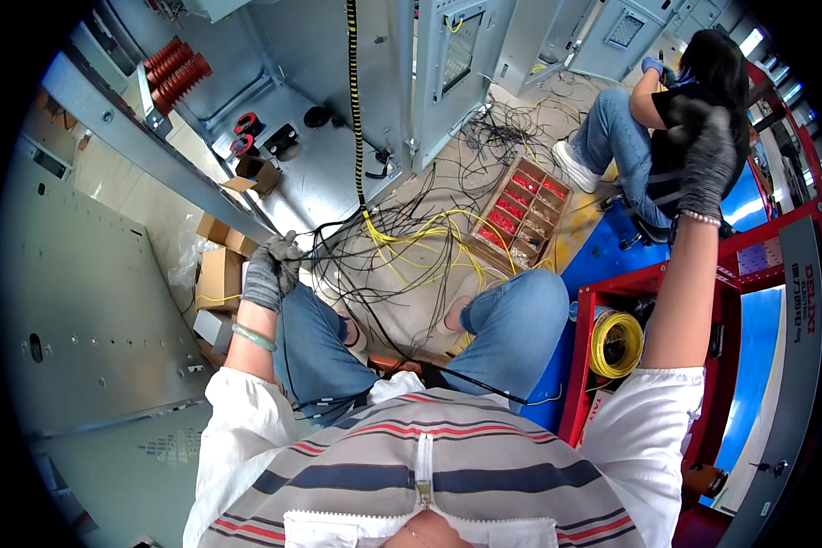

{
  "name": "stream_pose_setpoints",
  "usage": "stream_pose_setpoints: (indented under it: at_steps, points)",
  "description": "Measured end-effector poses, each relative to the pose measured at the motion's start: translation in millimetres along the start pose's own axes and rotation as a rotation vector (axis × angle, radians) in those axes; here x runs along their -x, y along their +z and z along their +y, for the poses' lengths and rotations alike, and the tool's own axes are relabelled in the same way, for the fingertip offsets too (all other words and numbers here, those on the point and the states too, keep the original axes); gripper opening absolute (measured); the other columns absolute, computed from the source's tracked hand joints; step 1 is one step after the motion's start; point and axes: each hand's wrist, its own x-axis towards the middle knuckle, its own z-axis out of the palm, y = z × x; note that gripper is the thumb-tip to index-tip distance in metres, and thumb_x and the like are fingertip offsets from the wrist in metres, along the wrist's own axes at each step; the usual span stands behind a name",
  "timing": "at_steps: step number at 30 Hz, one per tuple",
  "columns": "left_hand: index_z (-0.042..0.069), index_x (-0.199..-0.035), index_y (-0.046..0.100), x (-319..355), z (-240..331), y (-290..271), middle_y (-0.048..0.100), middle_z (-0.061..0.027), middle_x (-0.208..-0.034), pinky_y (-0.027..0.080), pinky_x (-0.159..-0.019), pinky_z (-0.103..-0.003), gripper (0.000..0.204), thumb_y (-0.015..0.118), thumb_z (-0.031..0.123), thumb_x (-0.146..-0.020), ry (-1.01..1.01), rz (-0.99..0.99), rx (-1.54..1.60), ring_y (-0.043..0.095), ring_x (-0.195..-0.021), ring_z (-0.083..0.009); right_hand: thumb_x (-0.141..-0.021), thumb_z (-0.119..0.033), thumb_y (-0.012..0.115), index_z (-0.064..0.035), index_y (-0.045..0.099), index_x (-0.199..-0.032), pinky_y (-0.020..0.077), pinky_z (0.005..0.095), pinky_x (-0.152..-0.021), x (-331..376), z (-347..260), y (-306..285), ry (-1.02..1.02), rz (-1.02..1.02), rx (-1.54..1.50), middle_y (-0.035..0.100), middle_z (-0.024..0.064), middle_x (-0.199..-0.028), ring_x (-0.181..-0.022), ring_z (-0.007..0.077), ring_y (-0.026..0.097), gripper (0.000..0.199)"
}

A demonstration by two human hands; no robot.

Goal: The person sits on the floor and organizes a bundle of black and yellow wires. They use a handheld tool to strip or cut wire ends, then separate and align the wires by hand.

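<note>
My left hand (277, 267), in a grey glove, is closed around several thin black wires (333, 251) at the left of my knees. The wires fan out from it to the right and over the floor between my legs. They tangle there with yellow wires (402, 236) that run toward a black-and-yellow wrapped cable bundle (353, 110) hanging from above. My right hand (706, 164), also gloved in grey, is raised far out to the right, in front of a co-worker. Motion smears its fingers, so whether it holds anything cannot be made out.
A wooden compartment box (521, 215) with small red parts stands on the floor ahead. A co-worker (653, 128) sits at the upper right. A red rack (594, 320) holds a yellow wire coil (616, 343). Grey metal cabinets (91, 292) and cardboard boxes (219, 281) flank my left.
</note>
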Motion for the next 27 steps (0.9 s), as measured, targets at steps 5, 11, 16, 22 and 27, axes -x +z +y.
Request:
stream_pose_setpoints:
  at_steps: [5,11,16,22,27]
  points:
    - [-0.006,-0.097,0.047,-7,2,3,0.043,0.0022,-0.055,0.046,-0.040,-0.019,0.023,0.037,0.012,-0.088,-0.109,0.102,-0.207,0.043,-0.042,-0.0049,-0.085,-0.038,0.049,-0.0087,0.055,-0.102,0.0523,0.0274,-0.065,4,-55,-30,-0.355,0.249,-0.182,0.061,0.0082,-0.090,-0.078,0.0155,0.061,0.035]
    - [-0.005,-0.105,0.046,58,41,19,0.050,-0.0018,-0.072,0.051,-0.057,-0.021,0.026,0.045,0.002,-0.080,-0.064,-0.129,-0.701,0.049,-0.054,-0.0082,-0.089,-0.019,0.042,-0.0051,0.054,-0.109,0.0463,0.0346,-0.075,38,-47,-17,-0.455,-0.269,0.378,0.060,0.0152,-0.095,-0.086,0.0286,0.058,0.027]
    - [0.000,-0.094,0.054,93,65,49,0.050,0.0012,-0.060,0.054,-0.058,-0.027,0.016,0.042,0.009,-0.087,-0.041,0.121,-0.741,0.054,-0.055,-0.0109,-0.087,-0.030,0.045,-0.0084,0.059,-0.094,0.0461,0.0359,-0.066,79,-108,32,-0.700,-0.363,0.789,0.059,0.0137,-0.078,-0.072,0.0280,0.058,0.027]
    - [-0.001,-0.105,0.048,131,77,87,0.053,0.0020,-0.063,0.052,-0.060,-0.025,0.025,0.051,0.012,-0.084,0.019,0.117,-0.918,0.055,-0.058,-0.0112,-0.087,-0.036,0.045,-0.0059,0.059,-0.094,0.0463,0.0353,-0.074,93,-166,95,-0.643,-0.592,0.705,0.060,0.0131,-0.081,-0.076,0.0256,0.059,0.034]
    - [0.003,-0.103,0.052,135,89,94,0.055,0.0019,-0.065,0.050,-0.055,-0.023,0.022,0.053,0.014,-0.084,0.075,0.180,-1.137,0.056,-0.060,-0.0108,-0.083,-0.017,0.052,-0.0007,0.055,-0.079,0.0450,0.0348,-0.060,90,-206,116,-1.036,-0.091,-0.046,0.052,0.0095,-0.065,-0.059,0.0214,0.051,0.017]
